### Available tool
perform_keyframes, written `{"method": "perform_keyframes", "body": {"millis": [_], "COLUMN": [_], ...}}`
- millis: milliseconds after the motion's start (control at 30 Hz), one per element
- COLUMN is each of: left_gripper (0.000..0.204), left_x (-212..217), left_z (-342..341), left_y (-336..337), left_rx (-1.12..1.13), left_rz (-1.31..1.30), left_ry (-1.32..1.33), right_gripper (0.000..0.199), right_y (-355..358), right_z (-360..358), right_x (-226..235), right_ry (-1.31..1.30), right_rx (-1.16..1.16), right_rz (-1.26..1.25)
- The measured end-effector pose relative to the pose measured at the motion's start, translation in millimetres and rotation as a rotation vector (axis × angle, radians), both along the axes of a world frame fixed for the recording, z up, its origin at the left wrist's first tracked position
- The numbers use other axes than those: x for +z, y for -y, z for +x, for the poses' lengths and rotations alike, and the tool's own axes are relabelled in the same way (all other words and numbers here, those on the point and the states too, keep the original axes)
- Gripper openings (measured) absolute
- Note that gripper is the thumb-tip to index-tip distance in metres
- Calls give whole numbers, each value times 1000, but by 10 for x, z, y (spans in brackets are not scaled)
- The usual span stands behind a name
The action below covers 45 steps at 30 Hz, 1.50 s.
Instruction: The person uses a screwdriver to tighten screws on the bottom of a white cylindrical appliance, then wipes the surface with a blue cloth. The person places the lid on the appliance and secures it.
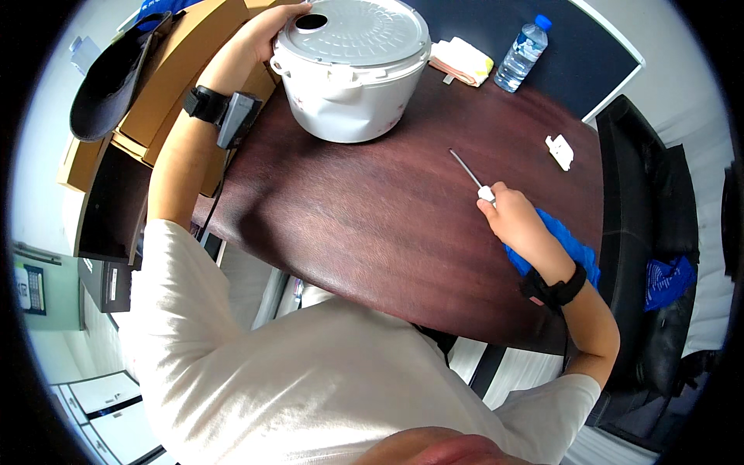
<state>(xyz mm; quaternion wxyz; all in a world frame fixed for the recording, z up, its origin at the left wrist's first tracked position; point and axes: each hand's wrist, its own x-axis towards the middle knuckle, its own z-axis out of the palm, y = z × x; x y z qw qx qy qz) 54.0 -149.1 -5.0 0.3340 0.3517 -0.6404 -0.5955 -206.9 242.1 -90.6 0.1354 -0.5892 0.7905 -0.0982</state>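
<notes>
Nearest the table's front edge (372,271), the right hand (518,221) is closed around the white handle of a screwdriver (471,174), whose thin metal shaft points away from the person, up toward the cooker. A blue cloth (570,246) lies under that wrist, and the hand rests low on the dark wood, which looks like a way to keep the tool steady. Farther along the table, well apart from the screwdriver tip, stands the white cooker (349,70) with its lid shut. The left hand (275,27) lies flat against the cooker's far left side by the dark round hole in the lid, seemingly bracing it; its fingers curve round the rim, gripping nothing else. To the right of the cooker, a small white plastic part (559,151) lies alone on the wood. Beyond the cooker sit a folded cloth (462,60) and a water bottle (523,54); left of it, cardboard boxes (178,70).
</notes>
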Motion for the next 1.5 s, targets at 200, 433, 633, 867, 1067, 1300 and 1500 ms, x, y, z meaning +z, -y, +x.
{"method": "perform_keyframes", "body": {"millis": [200, 433, 633, 867, 1067, 1300, 1500], "left_gripper": [38, 51, 73, 51, 59, 69, 53], "left_x": [29, 29, 29, -29, 92, -47, -100], "left_z": [34, 53, 11, 191, 94, -242, -378], "left_y": [-210, -750, -1471, -1553, -1392, -1230, -1720], "left_rx": [41, -48, -206, -14, -69, -368, -114], "left_rz": [135, -10, -358, -890, -1275, -1454, -1521], "left_ry": [101, 272, 338, 361, 235, 184, 228], "right_gripper": [33, 37, 50, 71, 26, 34, 44], "right_y": [211, 373, -155, -849, -793, -491, 193], "right_z": [2, 46, 64, -242, -559, -148, 501], "right_x": [-51, 51, 397, 60, -134, 586, 929], "right_ry": [-98, 39, -87, -399, -231, -182, -175], "right_rx": [8, 25, -56, -60, -116, 84, 330], "right_rz": [50, 20, -124, -65, -301, -683, -748]}}
